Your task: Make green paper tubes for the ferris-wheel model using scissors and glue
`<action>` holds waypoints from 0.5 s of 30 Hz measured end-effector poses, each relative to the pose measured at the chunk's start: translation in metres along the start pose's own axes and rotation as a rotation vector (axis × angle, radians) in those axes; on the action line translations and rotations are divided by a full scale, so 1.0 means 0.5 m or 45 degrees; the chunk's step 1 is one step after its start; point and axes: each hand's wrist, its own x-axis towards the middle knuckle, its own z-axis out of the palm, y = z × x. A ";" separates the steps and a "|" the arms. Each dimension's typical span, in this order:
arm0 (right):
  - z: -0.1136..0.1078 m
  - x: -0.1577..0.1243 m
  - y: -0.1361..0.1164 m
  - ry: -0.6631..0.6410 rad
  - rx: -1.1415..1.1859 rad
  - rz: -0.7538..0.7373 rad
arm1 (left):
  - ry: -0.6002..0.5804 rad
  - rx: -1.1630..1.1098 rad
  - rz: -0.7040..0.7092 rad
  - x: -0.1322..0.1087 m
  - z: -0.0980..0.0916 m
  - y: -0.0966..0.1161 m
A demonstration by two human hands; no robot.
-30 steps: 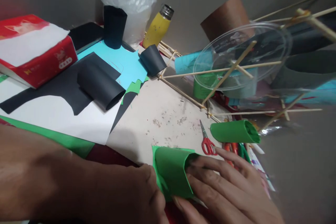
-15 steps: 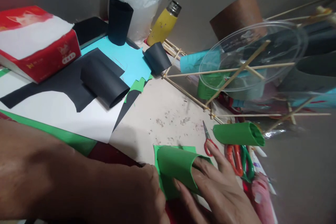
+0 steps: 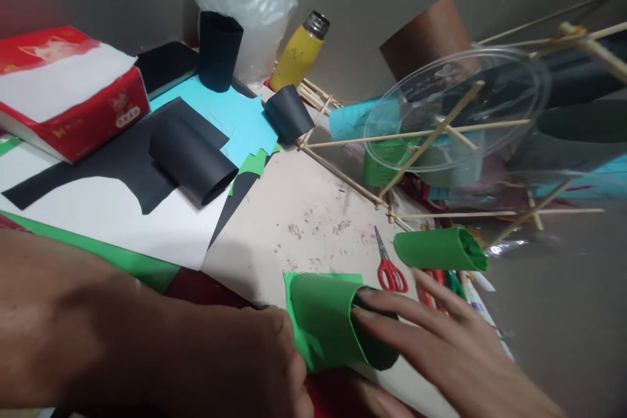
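Observation:
A green paper tube (image 3: 326, 317) lies on its side near the front edge of the pale table, on a green flap of paper. My left hand (image 3: 274, 356) is closed at the tube's left side, pressing the green paper's edge; its fingertips are hidden. My right hand (image 3: 441, 333) has its fingers spread, with two fingertips at the tube's open right end. Just behind that end lie red-handled scissors (image 3: 390, 274). Another green tube (image 3: 438, 248) rests to the right of the scissors.
Black paper tubes (image 3: 193, 160), black and blue sheets and a red tissue box (image 3: 98, 98) are at the left. A yellow bottle (image 3: 298, 55) stands at the back. A wooden stick frame (image 3: 343, 173) and clear plastic lid (image 3: 455, 111) occupy the right.
My right hand has moved right, its fingers drawn partly out of the green tube. The tube's open end now shows rounder. The scissors' handles have come into full view.

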 end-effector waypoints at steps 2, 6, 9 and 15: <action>-0.020 -0.015 0.015 0.021 -0.006 0.002 | -0.048 0.021 0.035 0.002 -0.009 -0.004; -0.030 -0.004 0.001 0.036 -0.028 0.066 | -0.081 0.095 0.085 0.004 -0.026 -0.010; -0.011 0.028 -0.028 -0.053 -0.081 0.107 | -0.094 0.146 0.119 0.003 -0.030 -0.012; 0.027 0.053 -0.037 -0.243 -0.156 -0.068 | -0.113 0.183 0.117 0.003 -0.024 -0.013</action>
